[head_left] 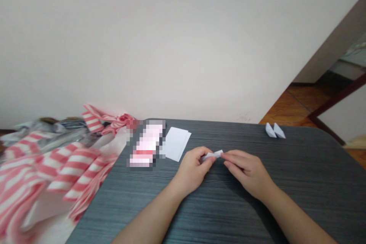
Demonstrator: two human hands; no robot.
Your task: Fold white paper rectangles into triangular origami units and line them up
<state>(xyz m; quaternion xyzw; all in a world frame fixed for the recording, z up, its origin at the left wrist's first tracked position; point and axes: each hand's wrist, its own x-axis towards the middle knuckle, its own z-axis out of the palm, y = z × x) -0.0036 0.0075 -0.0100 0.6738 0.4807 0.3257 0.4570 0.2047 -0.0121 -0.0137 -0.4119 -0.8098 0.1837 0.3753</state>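
Note:
A small strip of folded white paper [215, 154] is held just above the dark table. My left hand [193, 170] pinches its left part between thumb and fingers, which hide some of it. At the paper's right end, the fingertips of my right hand [248, 171] touch it, the index finger at its tip and the thumb slightly lower. Left of my hands lies a short stack of white paper sheets [175, 144]. Two folded white paper pieces [275, 130] with pointed ends stand side by side at the far right of the table.
The dark wood-grain table [137, 206] meets a pale wall [183, 45]. A blurred-out pinkish rectangle [148, 143] lies beside the sheets. Red-and-white striped cloth [65, 164] is heaped at the left. A wooden floor [281, 108] shows beyond the table at the right.

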